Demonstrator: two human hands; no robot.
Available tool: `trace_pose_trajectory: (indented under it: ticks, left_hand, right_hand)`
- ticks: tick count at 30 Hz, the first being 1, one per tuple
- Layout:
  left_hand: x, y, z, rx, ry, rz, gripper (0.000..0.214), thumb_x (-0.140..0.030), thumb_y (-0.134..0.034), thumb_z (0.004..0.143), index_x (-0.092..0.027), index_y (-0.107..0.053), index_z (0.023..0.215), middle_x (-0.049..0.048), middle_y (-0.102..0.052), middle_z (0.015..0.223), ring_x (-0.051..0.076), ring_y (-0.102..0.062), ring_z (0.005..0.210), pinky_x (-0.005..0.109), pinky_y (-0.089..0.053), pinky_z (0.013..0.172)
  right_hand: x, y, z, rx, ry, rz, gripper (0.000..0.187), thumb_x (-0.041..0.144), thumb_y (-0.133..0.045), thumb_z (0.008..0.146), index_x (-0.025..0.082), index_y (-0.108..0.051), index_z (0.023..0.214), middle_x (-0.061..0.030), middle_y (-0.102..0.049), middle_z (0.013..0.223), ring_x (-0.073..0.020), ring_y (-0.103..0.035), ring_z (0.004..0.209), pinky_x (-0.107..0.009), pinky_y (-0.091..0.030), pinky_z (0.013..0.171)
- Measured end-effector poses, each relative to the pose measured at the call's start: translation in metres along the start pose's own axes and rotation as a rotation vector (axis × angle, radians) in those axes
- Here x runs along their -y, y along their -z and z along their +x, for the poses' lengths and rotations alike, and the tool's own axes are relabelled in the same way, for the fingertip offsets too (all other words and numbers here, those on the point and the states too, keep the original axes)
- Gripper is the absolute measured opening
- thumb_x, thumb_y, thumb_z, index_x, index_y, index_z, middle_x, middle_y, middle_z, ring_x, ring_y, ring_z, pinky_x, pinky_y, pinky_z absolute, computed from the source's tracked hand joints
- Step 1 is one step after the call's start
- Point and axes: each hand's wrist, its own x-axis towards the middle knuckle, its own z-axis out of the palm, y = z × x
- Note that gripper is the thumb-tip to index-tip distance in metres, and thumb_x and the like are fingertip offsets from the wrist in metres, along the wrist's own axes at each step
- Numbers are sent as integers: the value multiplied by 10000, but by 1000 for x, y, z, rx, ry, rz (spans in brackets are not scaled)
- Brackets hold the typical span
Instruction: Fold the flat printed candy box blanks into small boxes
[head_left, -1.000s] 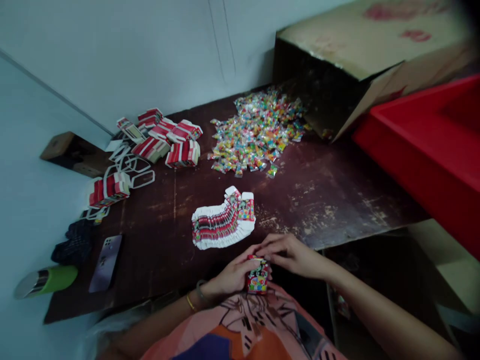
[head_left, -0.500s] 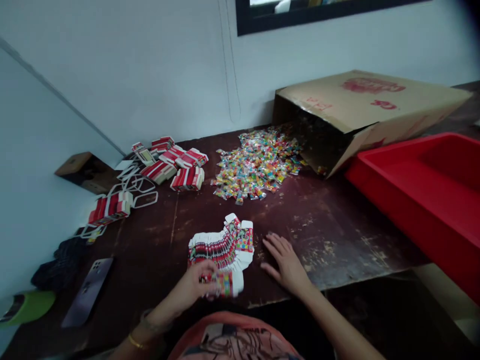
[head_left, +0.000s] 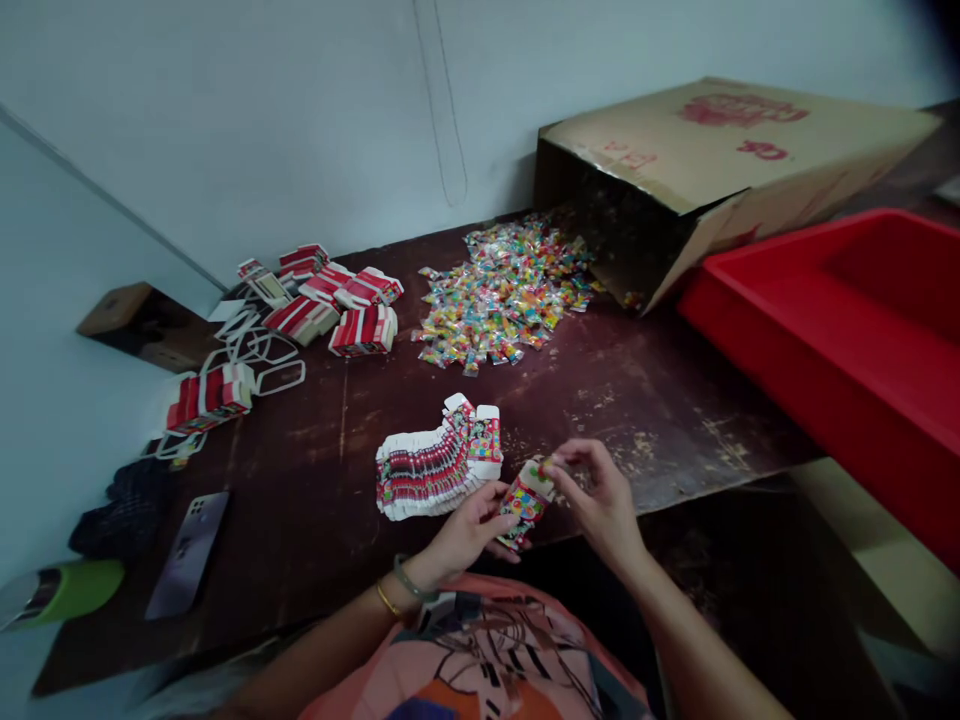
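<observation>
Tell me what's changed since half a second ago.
The left hand has brought a printed carton rightward from before the fanned cartons; the right hand has left the tabletop and is now at the carton's upper end. The packet pile, red bin and smartphone stayed put.

The small carton point(head_left: 526, 505) is red with multicoloured dots, the tray point(head_left: 817, 385) plain red.
</observation>
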Motion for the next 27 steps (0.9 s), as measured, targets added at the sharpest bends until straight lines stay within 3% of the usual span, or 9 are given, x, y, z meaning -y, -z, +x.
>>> trace_pose_trajectory:
  ticks: [4,8,12,15,17,19,21,24,27]
  left_hand:
    - [4,1,-5,53,28,-21,451,-315,-667,789,-215,-467,1181,75,-604,1070,191,-672,803,282,-569,562]
    - [3,5,-5,73,34,70,510,-269,-674,771,-203,-500,1246,69,-604,1051,157,-631,802,219,-545,555]
    - [3,3,-5,87,38,93,515,-268,-675,774,-230,-517,1262,55,-588,1062,151,-609,811,218,-539,568]
    - [4,2,-5,56,65,53,529,-366,-659,802,-230,-496,1287,58,-614,1011,158,-616,798,244,-541,594]
    - [5,3,-3,30,77,17,529,-517,-548,851,-179,-527,1258,84,-640,963,182,-619,801,273,-541,605]
    - [6,5,0,13,84,-14,589,-609,-437,869,-147,-566,1211,109,-657,950,211,-617,824,300,-538,612]
    - [4,5,3,-3,90,-21,582,-609,-441,861,-139,-596,1166,115,-668,950,231,-613,840,310,-527,597]
    - [-4,2,5,-44,69,62,469,-517,-500,834,-140,-640,1076,92,-661,918,220,-590,802,282,-483,556]
    - [-14,-4,8,-28,-38,286,309,-346,-569,780,-153,-672,998,41,-621,885,171,-538,760,253,-444,595]
  right_hand:
    - [6,8,22,265,128,-229,127,310,-628,863,217,-614,777,-19,-630,778,-187,-544,795,-318,-393,758]
    - [11,17,31,445,264,-388,134,294,-613,885,225,-669,785,-24,-651,751,-193,-536,793,-361,-345,821]
    - [13,11,25,585,317,-321,171,304,-562,919,246,-710,856,-54,-669,1024,-226,-535,1005,-413,-323,937]
    - [2,0,8,412,116,-62,229,376,-518,931,242,-705,933,-74,-598,1185,-234,-526,1104,-400,-370,964]
    - [-8,-5,-4,322,-167,204,242,429,-565,892,230,-662,991,-58,-628,995,-191,-598,903,-333,-470,816]
    - [-16,-9,-12,359,-467,493,299,445,-657,818,219,-618,1011,11,-581,759,-119,-555,627,-255,-486,624]
    - [-18,-10,-15,430,-658,711,355,411,-745,732,209,-605,989,42,-548,717,-71,-486,527,-220,-483,563]
    - [-13,-11,-14,459,-686,770,352,348,-784,676,202,-614,948,23,-589,833,-61,-506,569,-214,-511,595]
    - [-6,-10,-8,449,-489,514,237,312,-730,724,203,-641,915,2,-609,880,-102,-558,672,-233,-514,629]
